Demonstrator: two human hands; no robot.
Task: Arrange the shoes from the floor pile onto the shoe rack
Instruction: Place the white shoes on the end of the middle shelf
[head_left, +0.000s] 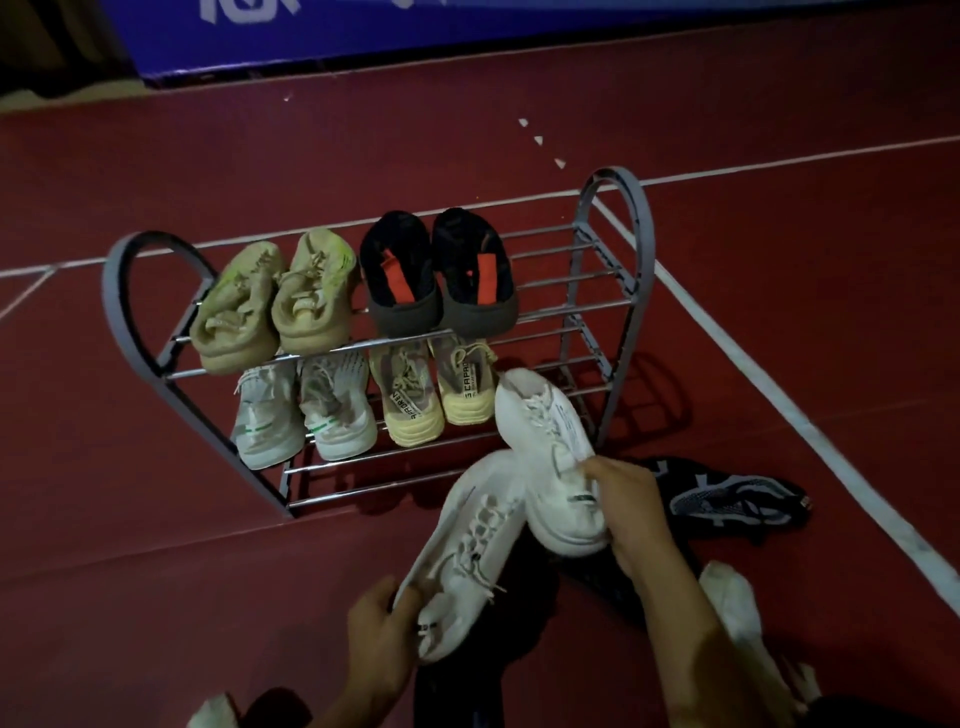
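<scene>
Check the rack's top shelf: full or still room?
Room left. The top shelf holds an olive pair and a black pair; its right end shows bare bars.

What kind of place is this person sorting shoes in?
Probably an indoor sports court. The dark red floor is marked with white boundary lines, and a blue printed barrier board runs along the far edge. Athletic sneakers fill the small metal shoe rack.
</scene>
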